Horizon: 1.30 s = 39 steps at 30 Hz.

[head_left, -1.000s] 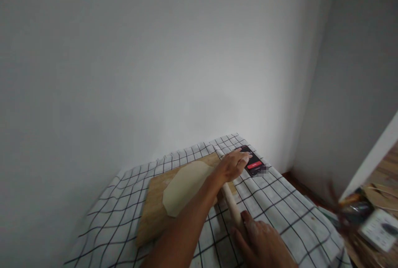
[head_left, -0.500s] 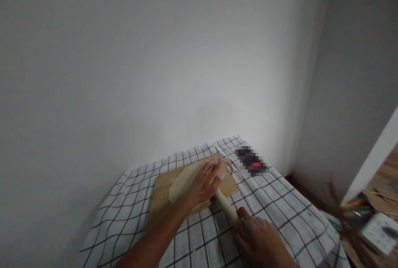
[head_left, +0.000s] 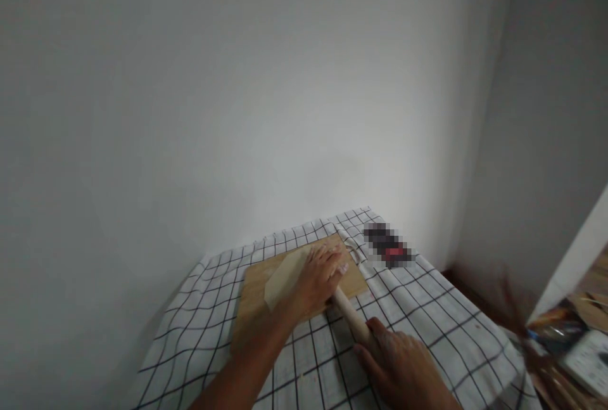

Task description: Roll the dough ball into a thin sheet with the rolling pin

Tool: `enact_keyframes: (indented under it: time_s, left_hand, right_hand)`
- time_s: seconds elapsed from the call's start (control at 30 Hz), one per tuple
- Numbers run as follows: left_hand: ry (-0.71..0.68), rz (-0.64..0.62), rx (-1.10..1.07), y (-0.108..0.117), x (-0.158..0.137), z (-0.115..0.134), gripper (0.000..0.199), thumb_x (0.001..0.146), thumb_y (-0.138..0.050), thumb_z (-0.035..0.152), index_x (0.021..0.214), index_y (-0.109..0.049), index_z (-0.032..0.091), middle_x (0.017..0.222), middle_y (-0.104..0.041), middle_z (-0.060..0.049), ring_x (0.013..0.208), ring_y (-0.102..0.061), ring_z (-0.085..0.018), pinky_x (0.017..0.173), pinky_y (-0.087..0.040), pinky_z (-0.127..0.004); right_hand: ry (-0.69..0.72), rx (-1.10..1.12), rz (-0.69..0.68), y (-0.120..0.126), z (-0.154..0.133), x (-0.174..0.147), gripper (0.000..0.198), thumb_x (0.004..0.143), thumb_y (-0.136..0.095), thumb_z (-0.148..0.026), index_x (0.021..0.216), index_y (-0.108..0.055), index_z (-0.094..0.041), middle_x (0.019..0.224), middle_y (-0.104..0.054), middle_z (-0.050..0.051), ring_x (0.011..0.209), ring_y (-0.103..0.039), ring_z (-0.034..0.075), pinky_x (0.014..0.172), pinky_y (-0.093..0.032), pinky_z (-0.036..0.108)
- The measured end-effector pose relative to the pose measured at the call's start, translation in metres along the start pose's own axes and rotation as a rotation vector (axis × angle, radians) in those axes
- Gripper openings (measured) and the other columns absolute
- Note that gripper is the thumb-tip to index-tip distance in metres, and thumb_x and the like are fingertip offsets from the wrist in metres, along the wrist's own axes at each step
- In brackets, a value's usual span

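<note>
A pale, flat sheet of dough (head_left: 284,277) lies on a wooden board (head_left: 251,286). Over the dough's right part rests my left hand (head_left: 323,274), its fingers stretched forward and dusted with what looks like flour. A wooden rolling pin (head_left: 350,313) slants from the board toward me; its far end disappears beneath my left palm. My right hand (head_left: 399,359) is closed around the near end of the pin, off the board and above the cloth. How the pin's hidden end meets the dough cannot be seen.
Under the board is a white tablecloth (head_left: 427,296) with dark grid lines. A blurred-out dark and red item (head_left: 387,245) lies beyond the board's right corner. White wall (head_left: 285,112) rises behind the table. Assorted items, including a white box (head_left: 591,359), are low at the right.
The view has shifted slightly, so the table sits a little farther right. My hands keep nearly the same places on the pin and dough; the right thumb appears a bit more apart.
</note>
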State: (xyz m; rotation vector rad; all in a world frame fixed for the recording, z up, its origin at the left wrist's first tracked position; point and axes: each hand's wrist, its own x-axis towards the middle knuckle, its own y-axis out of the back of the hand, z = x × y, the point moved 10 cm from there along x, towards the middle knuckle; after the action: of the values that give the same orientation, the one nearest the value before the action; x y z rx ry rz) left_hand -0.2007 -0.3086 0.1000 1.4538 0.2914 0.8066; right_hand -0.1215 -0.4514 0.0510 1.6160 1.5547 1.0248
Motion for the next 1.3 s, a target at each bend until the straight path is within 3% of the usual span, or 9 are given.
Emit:
enact_keyframes:
  time_s: [0.13,0.27,0.53,0.7,0.8,0.9,1.0,1.1,1.3]
  left_hand:
    - [-0.046,-0.069,-0.056,-0.018,0.046,0.018,0.047,0.103,-0.033,0.051,0.141,-0.05,0.031,0.152,-0.046,-0.002,0.149,-0.024,-0.026,0.12,-0.01,-0.06]
    - [-0.109,-0.136,-0.166,-0.032,0.08,0.045,0.051,0.1,-0.031,0.06,0.139,-0.051,0.033,0.149,-0.049,-0.001,0.147,-0.027,-0.026,0.119,-0.016,-0.058]
    - [-0.231,-0.067,-0.209,-0.035,0.105,0.089,0.043,0.099,-0.042,0.052,0.129,-0.061,0.027,0.136,-0.062,-0.003,0.14,-0.041,-0.024,0.119,-0.025,-0.048]
    - [-0.174,0.047,-0.276,0.005,0.079,0.067,0.038,0.102,-0.037,0.039,0.127,-0.062,0.025,0.134,-0.063,-0.003,0.139,-0.042,-0.021,0.117,-0.03,-0.045]
    - [-0.081,0.144,-0.291,0.041,0.035,0.037,0.04,0.103,-0.034,0.036,0.134,-0.057,0.026,0.142,-0.057,-0.003,0.141,-0.039,-0.021,0.119,-0.031,-0.045]
    - [0.075,0.168,-0.231,0.057,-0.02,0.005,0.04,0.103,-0.035,0.036,0.136,-0.055,0.026,0.145,-0.054,-0.002,0.14,-0.041,-0.021,0.119,-0.032,-0.045]
    - [0.111,0.076,-0.129,0.046,-0.064,-0.002,0.04,0.102,-0.037,0.034,0.139,-0.053,0.029,0.148,-0.05,0.0,0.143,-0.038,-0.022,0.12,-0.032,-0.048]
    - [0.021,-0.05,-0.072,0.023,-0.078,0.017,0.045,0.102,-0.037,0.033,0.147,-0.043,0.033,0.153,-0.043,0.003,0.146,-0.033,-0.022,0.122,-0.028,-0.049]
    - [-0.102,-0.086,-0.042,-0.005,-0.029,0.049,0.05,0.103,-0.033,0.029,0.153,-0.034,0.024,0.16,-0.031,-0.002,0.148,-0.026,-0.021,0.123,-0.021,-0.049]
  right_hand:
    - [-0.09,0.053,-0.089,-0.003,0.01,0.003,0.029,0.097,-0.047,-0.035,0.11,-0.062,-0.015,0.088,-0.075,0.012,0.082,-0.072,0.027,0.066,-0.044,0.031]
    - [-0.112,0.14,-0.119,-0.005,0.021,0.008,0.033,0.095,-0.049,-0.04,0.113,-0.064,-0.016,0.092,-0.074,0.012,0.088,-0.07,0.026,0.074,-0.045,0.03]
    - [-0.116,0.352,-0.114,-0.001,0.024,0.015,0.022,0.091,-0.048,-0.03,0.098,-0.064,-0.018,0.083,-0.071,0.007,0.075,-0.066,0.019,0.065,-0.042,0.025]
    - [-0.065,0.246,-0.028,-0.001,0.019,0.01,0.022,0.09,-0.048,-0.026,0.105,-0.062,-0.017,0.079,-0.072,0.006,0.073,-0.068,0.02,0.063,-0.039,0.025]
    - [-0.026,0.226,-0.034,0.0,0.013,0.006,0.026,0.089,-0.05,-0.03,0.109,-0.062,-0.019,0.077,-0.072,0.004,0.07,-0.068,0.02,0.06,-0.037,0.026]
    - [0.018,0.223,-0.025,0.008,0.006,0.004,0.026,0.088,-0.052,-0.034,0.108,-0.065,-0.023,0.079,-0.073,0.002,0.073,-0.069,0.02,0.062,-0.037,0.026]
    - [0.045,0.203,0.0,0.015,0.002,0.005,0.025,0.089,-0.053,-0.036,0.107,-0.067,-0.024,0.083,-0.074,0.003,0.077,-0.069,0.021,0.065,-0.037,0.027]
    - [0.033,0.21,0.0,0.016,0.003,0.007,0.023,0.091,-0.051,-0.038,0.102,-0.067,-0.025,0.083,-0.074,0.003,0.078,-0.068,0.021,0.065,-0.035,0.027]
    - [-0.036,0.247,-0.026,0.01,0.014,0.012,0.022,0.094,-0.048,-0.035,0.094,-0.064,-0.02,0.081,-0.072,0.005,0.076,-0.066,0.02,0.064,-0.035,0.027]
